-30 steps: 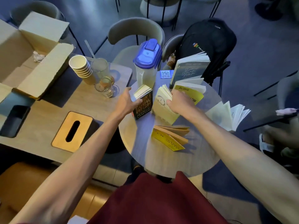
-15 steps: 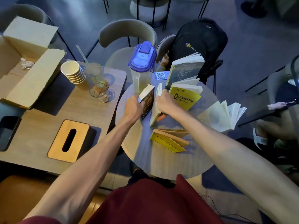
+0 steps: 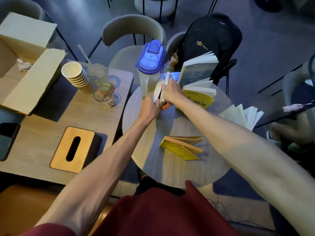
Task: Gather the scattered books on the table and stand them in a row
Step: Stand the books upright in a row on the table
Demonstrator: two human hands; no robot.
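Observation:
On the round table, my left hand and my right hand press two upright books together, right beside the blue-lidded pitcher. The dark book is against my left hand and the cream book against my right; both are mostly hidden by my hands. A yellow book stands fanned open to the right. Behind it stands a grey-green book. A thin yellow book stands splayed near the table's middle. A white book fans open at the right rim.
The rectangular table on the left holds a cardboard box, stacked paper cups, two glasses and a wooden tissue box. A black backpack sits on a chair behind the round table. A QR card stands by the pitcher.
Both hands have closed the dark and cream books, brought them together and slid them back toward the pitcher.

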